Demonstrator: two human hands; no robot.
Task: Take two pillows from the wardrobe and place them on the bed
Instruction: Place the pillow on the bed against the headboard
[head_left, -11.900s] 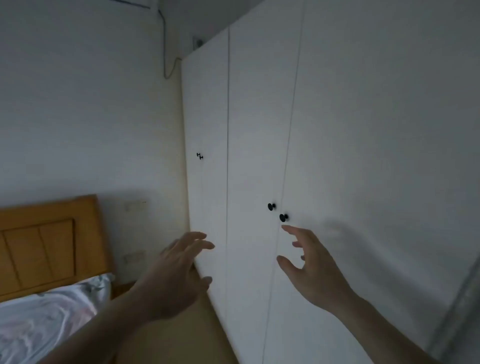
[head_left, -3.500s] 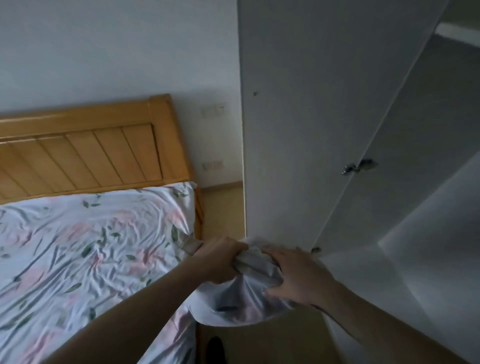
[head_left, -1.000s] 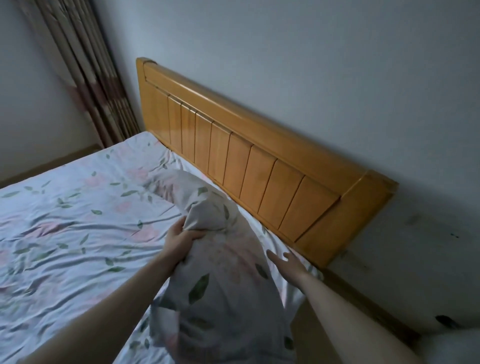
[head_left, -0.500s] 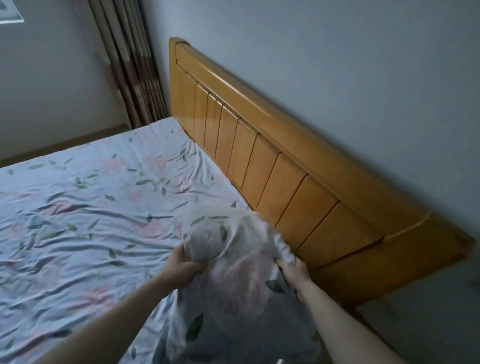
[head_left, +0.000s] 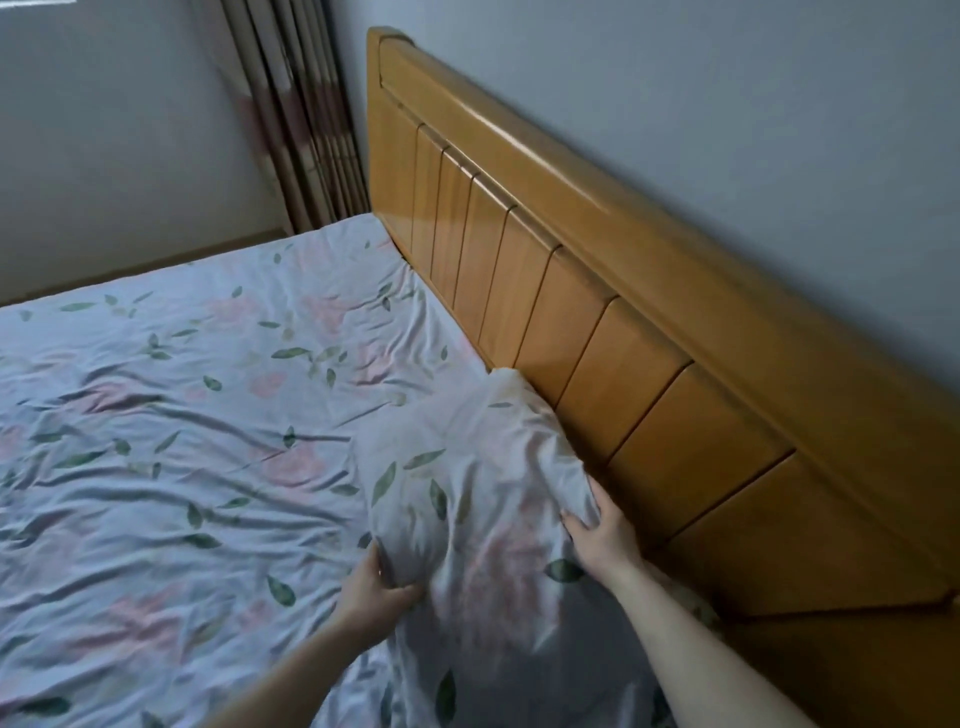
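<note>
Floral bed (head_left: 156, 467): matching leaf-print pillow (head_left: 467, 493) against headboard (head_left: 623, 312), both hands' grip holding it.

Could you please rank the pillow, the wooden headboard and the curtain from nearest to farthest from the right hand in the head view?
1. Pillow: gripped by the right hand.
2. Headboard: just right of it.
3. Curtain: far corner, upper left.

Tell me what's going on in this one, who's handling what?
A person is setting a floral pillow down on the bed, up against the wooden headboard. The left hand grips the pillow's near side and the right hand holds its edge by the headboard. Only this one pillow is in view, so the second is not yet on this part of the bed. A curtain hangs in the far corner.
</note>
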